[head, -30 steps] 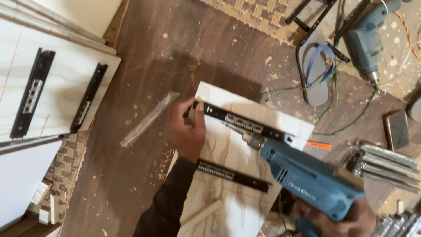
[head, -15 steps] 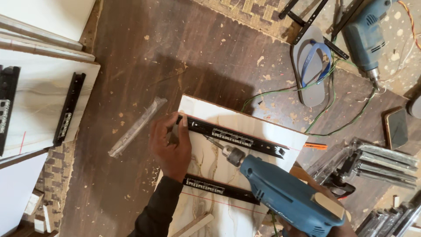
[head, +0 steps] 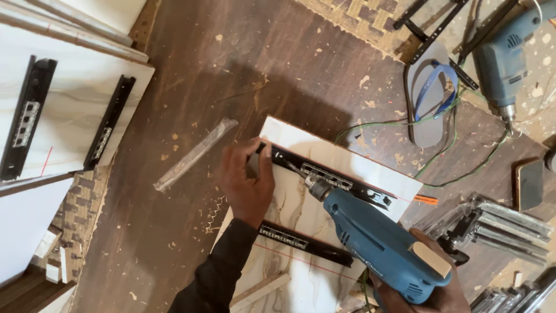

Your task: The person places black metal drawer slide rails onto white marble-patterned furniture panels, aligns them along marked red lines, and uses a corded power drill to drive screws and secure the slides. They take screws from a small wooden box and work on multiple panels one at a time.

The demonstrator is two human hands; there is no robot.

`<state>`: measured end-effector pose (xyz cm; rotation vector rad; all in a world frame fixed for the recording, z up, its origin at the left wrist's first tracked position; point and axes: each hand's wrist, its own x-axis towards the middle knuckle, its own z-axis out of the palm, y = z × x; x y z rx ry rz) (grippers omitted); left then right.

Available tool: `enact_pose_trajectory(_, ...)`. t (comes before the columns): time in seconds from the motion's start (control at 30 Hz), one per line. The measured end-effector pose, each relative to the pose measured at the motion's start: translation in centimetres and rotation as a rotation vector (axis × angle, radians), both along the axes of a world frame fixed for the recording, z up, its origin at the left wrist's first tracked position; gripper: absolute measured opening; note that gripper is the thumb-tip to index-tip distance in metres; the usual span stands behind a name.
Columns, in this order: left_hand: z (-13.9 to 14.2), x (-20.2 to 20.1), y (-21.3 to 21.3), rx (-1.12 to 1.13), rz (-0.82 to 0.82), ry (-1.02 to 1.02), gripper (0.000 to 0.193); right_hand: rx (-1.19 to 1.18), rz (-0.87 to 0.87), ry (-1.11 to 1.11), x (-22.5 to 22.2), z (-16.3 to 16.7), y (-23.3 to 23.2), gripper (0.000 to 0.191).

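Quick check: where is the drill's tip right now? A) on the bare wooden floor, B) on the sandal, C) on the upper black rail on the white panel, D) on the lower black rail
C: the blue drill in the right hand has its tip on the upper black rail, whose end the left hand presses onto the white panel.

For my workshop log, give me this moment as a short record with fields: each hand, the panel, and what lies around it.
Left hand: presses the end of the upper black rail onto the white panel
Right hand: holds the blue drill
Drill bit: tip on the upper rail, near the left hand
Lower black rail: lies on the same panel
Surface: brown board strewn with chips
Nearby: sandal, second drill, green wire, plastic-wrapped strip
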<state>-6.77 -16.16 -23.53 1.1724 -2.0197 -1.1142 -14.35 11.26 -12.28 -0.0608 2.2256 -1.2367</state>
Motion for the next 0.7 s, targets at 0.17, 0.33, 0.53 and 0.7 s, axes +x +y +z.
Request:
enact_pose_trajectory(0.17, 0.5, 0.0, -0.2, -0.117, -0.034, 0.04, 0.014, 0.043, 0.028, -0.003, 0.0, 0.4, -0.4, 0.069)
enact_pose_trajectory(0.33, 1.0, 0.0, -0.1, 0.012, 0.001, 0.011, 0.013, 0.067, 0.054, 0.011, 0.3, 1.0, -0.5, 0.071)
enact_pose_trajectory(0.53, 1.1, 0.1, -0.1, -0.017, -0.006, 0.048, 0.013, -0.01, -0.022, -0.011, 1.1, 1.5, -1.1, 0.077)
enact_pose_trajectory(0.7, 1.2, 0.2, -0.2, -0.033, -0.01, 0.014, 0.012, -0.006, -0.06, 0.006, 1.2, 2.0, -1.7, 0.073)
